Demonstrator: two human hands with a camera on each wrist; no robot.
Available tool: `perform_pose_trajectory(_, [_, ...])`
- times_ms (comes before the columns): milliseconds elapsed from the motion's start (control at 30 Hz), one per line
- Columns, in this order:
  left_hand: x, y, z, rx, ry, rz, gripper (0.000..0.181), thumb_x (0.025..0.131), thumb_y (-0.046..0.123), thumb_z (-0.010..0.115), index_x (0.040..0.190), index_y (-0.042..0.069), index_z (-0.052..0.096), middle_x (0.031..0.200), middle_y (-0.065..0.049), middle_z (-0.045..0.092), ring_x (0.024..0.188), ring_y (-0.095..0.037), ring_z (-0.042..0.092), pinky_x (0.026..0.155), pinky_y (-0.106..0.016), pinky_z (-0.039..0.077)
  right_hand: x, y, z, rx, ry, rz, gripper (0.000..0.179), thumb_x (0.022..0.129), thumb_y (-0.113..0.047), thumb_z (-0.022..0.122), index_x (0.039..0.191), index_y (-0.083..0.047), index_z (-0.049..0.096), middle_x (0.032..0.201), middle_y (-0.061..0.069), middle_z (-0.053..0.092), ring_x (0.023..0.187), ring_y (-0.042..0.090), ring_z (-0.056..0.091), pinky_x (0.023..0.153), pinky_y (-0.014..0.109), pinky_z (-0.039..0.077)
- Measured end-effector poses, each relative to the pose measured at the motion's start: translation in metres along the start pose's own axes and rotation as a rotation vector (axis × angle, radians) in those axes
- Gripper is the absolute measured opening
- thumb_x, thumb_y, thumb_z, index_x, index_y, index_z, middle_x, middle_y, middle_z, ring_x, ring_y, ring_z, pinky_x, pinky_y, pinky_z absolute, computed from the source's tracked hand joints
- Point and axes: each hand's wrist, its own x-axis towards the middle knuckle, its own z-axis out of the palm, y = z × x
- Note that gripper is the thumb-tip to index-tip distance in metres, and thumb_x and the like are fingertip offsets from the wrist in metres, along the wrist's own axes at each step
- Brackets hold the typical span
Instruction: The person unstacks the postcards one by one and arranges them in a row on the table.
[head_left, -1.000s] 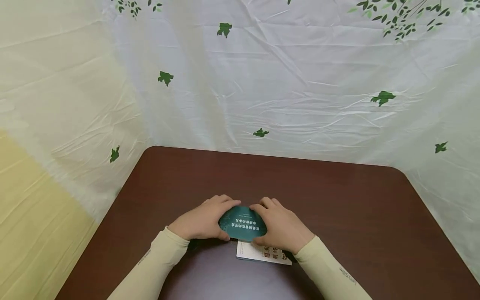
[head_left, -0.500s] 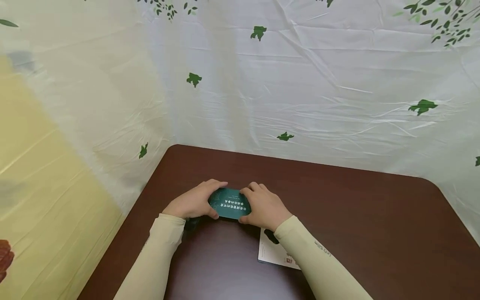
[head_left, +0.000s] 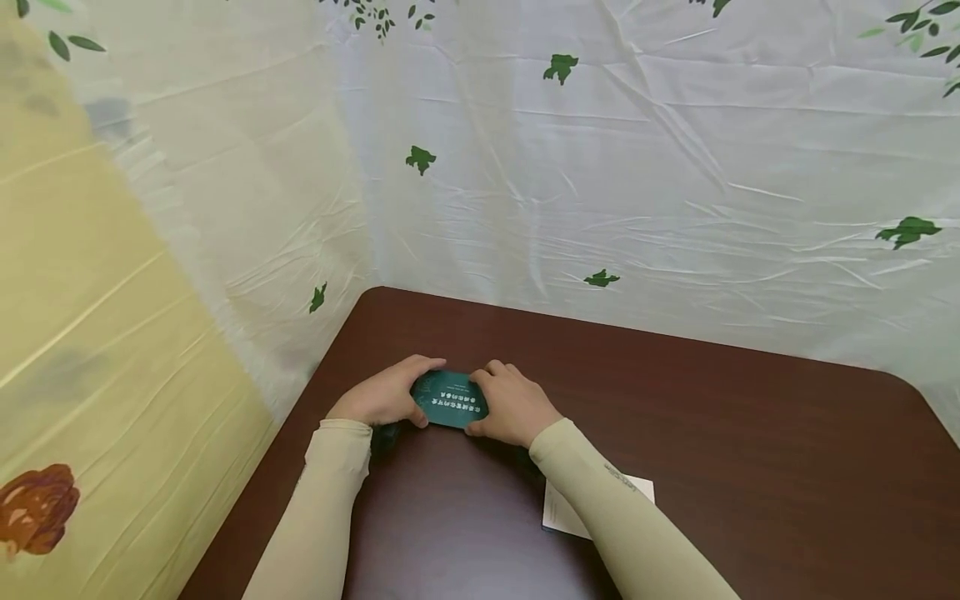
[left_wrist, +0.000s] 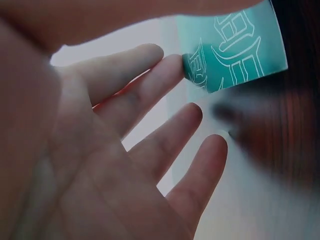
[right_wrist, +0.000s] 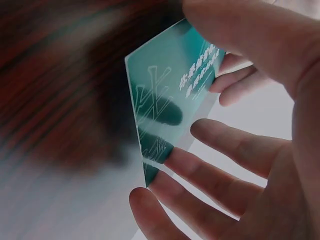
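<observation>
A teal card [head_left: 450, 398] with white printed characters is held between both hands, close over the table. My left hand [head_left: 384, 393] grips its left end, thumb at the near edge and fingers at the far edge. At the other end, my right hand [head_left: 517, 407] grips it the same way. In the left wrist view, fingertips meet the edge of the teal card [left_wrist: 240, 55], which bears white outline drawings. The right wrist view shows the thin teal card [right_wrist: 160, 90] between thumb and fingers, with glare on its glossy face.
A white booklet [head_left: 564, 512] lies on the dark brown table [head_left: 712, 433], partly hidden under the right forearm. White cloth with green leaf prints [head_left: 600, 278] hangs behind the table. Yellow cloth [head_left: 150, 333] hangs at the left.
Both hands have carried the teal card leftward and away from the white booklet, which it overlapped before. The head view has turned toward the left.
</observation>
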Motion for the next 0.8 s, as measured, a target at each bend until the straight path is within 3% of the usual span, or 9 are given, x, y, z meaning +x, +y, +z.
perform_pose_trajectory(800, [-0.005, -0.013, -0.008, 0.014, 0.012, -0.042, 0.101, 0.08, 0.0, 0.089, 0.168, 0.019, 0.041, 0.171, -0.008, 0.042, 0.144, -0.032, 0.049, 0.117, -0.054, 0.046, 0.019, -0.012, 0.005, 0.011, -0.04, -0.007, 0.077, 0.083, -0.044, 0.093, 0.146, -0.011, 0.065, 0.138, 0.009, 0.065, 0.122, 0.028, 0.061, 0.104, 0.047, 0.058])
